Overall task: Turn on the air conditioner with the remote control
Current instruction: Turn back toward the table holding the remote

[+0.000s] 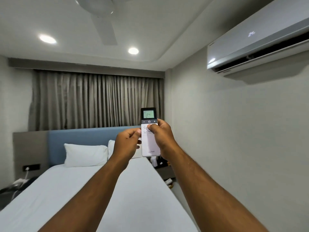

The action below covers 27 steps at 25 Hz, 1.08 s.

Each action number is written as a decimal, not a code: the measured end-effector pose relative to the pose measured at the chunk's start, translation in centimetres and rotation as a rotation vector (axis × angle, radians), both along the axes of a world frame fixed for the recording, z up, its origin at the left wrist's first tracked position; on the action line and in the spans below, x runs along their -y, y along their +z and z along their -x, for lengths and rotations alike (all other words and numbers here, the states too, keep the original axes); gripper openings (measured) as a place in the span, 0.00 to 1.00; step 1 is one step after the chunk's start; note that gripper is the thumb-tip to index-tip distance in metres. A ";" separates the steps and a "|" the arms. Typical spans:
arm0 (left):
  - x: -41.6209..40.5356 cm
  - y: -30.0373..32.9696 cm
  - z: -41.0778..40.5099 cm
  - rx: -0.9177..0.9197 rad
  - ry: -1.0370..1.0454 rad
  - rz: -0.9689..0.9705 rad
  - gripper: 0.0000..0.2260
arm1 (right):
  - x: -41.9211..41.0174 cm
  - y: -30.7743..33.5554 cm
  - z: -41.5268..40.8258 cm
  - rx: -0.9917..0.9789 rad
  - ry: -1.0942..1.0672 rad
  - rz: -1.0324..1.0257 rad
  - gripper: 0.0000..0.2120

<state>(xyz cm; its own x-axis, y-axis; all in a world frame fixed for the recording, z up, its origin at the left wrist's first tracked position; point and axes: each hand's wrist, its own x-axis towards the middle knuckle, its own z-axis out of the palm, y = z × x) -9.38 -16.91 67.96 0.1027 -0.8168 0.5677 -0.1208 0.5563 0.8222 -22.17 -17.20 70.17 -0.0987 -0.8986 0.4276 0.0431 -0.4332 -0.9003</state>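
I hold a slim white remote control (149,144) upright at arm's length in front of me. Its black top has a lit screen that reads 24, with a power button below it. My right hand (161,138) grips its right side, thumb resting on the buttons under the power key. My left hand (127,142) pinches its left edge with curled fingers. The white air conditioner (254,42) hangs high on the right wall. Its lower flap stands open and a faint lit number shows on its front panel.
A bed (83,190) with white sheets and a pillow (86,154) lies below my arms, against a blue headboard (90,136). Grey curtains (97,99) cover the far wall. A ceiling fan (102,17) and two ceiling lights are overhead. Small items sit on a bedside shelf (164,169).
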 end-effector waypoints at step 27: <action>-6.5 -45.9 -11.4 -0.150 0.248 -1.021 0.08 | -2.8 -47.9 -10.1 -0.172 0.186 -0.935 0.10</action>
